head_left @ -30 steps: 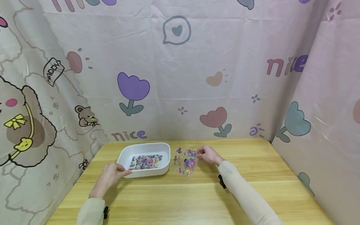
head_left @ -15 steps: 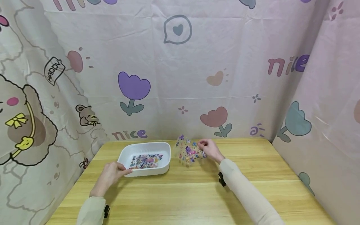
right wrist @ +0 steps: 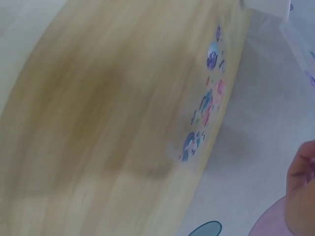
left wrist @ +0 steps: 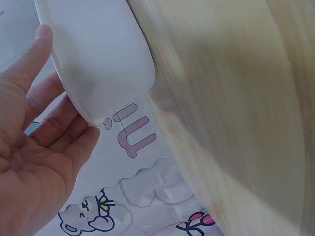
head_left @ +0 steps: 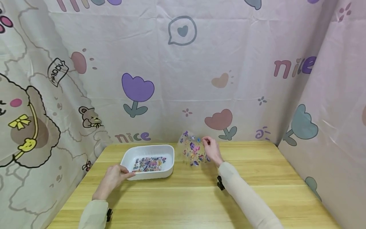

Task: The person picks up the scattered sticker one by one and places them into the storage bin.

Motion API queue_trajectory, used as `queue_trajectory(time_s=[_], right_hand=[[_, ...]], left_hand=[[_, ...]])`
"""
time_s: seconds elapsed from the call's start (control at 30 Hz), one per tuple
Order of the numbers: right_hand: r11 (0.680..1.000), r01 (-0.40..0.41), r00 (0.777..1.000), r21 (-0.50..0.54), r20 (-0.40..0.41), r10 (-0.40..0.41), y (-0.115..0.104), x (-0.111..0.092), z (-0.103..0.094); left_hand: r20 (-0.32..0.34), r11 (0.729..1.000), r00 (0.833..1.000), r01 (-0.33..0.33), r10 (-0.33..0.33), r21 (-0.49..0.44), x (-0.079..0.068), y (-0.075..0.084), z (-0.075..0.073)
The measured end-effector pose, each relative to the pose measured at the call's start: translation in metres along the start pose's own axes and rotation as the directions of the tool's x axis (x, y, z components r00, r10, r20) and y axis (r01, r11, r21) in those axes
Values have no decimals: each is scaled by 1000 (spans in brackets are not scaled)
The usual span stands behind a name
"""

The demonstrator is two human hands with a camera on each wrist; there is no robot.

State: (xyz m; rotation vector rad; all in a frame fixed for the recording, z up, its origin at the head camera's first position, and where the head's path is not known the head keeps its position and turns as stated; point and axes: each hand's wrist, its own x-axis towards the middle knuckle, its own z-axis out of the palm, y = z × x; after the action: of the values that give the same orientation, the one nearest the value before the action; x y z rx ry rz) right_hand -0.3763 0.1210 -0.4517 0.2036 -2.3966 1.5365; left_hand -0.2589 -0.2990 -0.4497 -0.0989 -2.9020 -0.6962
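Note:
My left hand [head_left: 112, 178] grips the front left corner of a white plastic tray [head_left: 168, 174]; in the left wrist view its thumb and fingers lie along the tray's rim. Colourful sticker sheets [head_left: 149, 164] lie inside the tray. Right of the tray, my right hand [head_left: 211, 149] pinches the upper right of a clear sticker sheet [head_left: 195, 147], raised at a tilt off the table. In the right wrist view printed stickers [right wrist: 211, 101] show near the table's far edge, and that hand [right wrist: 302, 191] is mostly cut off. Whether those stickers belong to the held sheet, I cannot tell.
The wooden table [head_left: 177, 206] reaches back to a patterned curtain [head_left: 183, 79] just behind the tray. More curtain hangs along the left and right sides.
My right hand has lifted the sticker sheet from lying flat on the table to a raised, tilted position, moving slightly up and back. The left hand and tray have stayed in place.

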Motion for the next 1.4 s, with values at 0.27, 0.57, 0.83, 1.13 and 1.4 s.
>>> queue_trajectory(time_s=[0.27,0.57,0.83,1.13,1.4], right_hand=[[998,-25,998,54,-64,28,-11,3,8],[990,-5,1000,138,-11,7,-21,-2,31],[985,10,999,173,44,-18,-36,-6,55],[981,10,995,192,99,-30,-52,-15,89],[993,-7,978,121,210,-18,-66,-13,108]], left_hand=[[4,1000,1000,14,-14,0,0,1,-1],[-4,1000,1000,2,-2,-7,0,1,0],[-6,1000,1000,-3,3,-4,0,2,-1],[7,1000,1000,14,-14,-3,-3,0,0],[-2,1000,1000,5,-5,-9,-2,1,-1]])
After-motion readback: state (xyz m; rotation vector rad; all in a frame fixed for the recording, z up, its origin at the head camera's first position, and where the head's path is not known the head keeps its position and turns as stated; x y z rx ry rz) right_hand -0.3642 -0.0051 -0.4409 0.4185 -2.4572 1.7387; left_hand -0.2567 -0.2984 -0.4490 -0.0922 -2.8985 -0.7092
